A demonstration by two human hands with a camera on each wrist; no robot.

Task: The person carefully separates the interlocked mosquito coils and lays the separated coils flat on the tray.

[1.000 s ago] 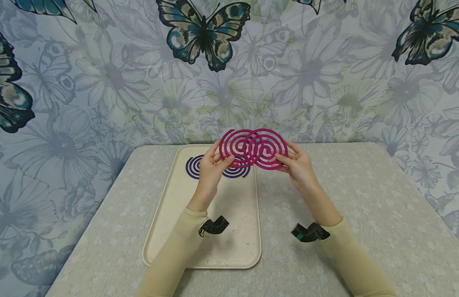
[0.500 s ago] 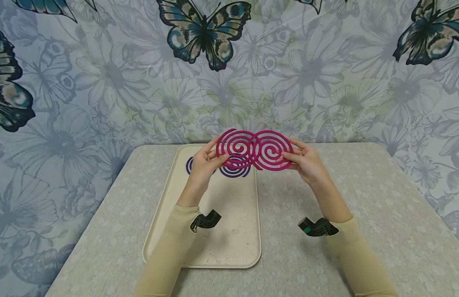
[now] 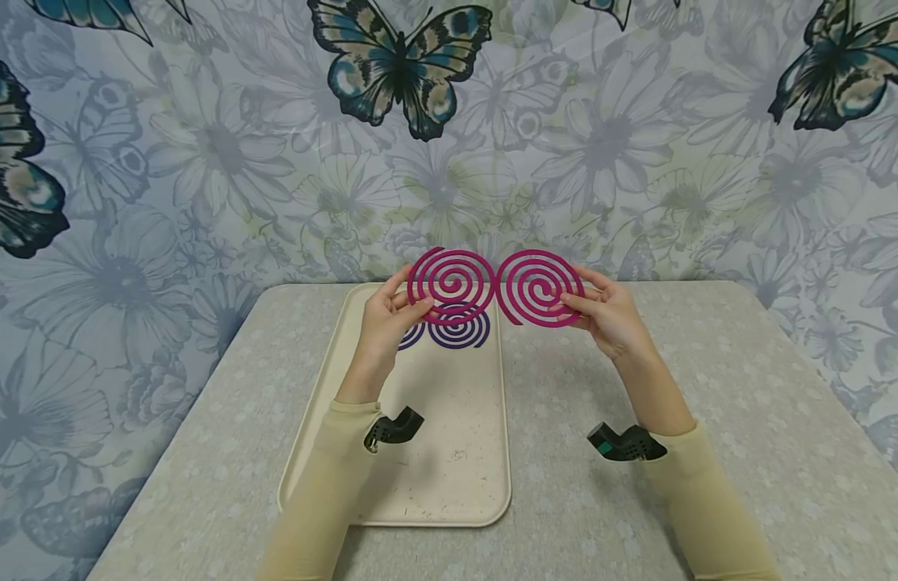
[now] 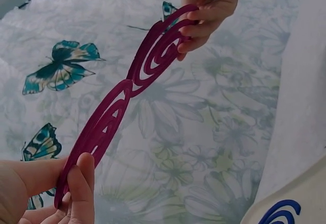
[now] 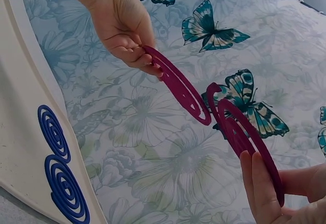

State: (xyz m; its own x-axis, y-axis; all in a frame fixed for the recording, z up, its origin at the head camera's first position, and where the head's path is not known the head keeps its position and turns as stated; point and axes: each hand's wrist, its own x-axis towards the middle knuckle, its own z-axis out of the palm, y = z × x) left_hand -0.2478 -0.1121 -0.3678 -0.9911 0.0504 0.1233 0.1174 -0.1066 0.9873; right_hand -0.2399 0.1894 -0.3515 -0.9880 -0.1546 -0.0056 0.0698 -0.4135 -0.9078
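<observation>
In the head view, my left hand (image 3: 382, 332) pinches the outer left side of a magenta mosquito coil (image 3: 454, 284), thumb in front and fingers behind. My right hand (image 3: 617, 323) grips a second magenta mosquito coil (image 3: 541, 288) by its right side the same way. Both flat spirals are held up, side by side, above the far part of the table. Their inner edges lie very close; whether they touch, I cannot tell. On the tray behind, two dark blue coils (image 5: 65, 189) lie next to each other, partly hidden by my left hand in the head view.
A cream tray (image 3: 449, 436) with dark specks on its surface lies on the left half of the table (image 3: 710, 363), which has a pale patterned cover. Behind the table hangs a backdrop (image 3: 601, 161) of flowers and butterflies. Each wrist wears a black camera (image 3: 398, 426).
My hands have drawn apart, the left hand going left and the right hand going right. The two magenta coils overlapped earlier and now stand side by side.
</observation>
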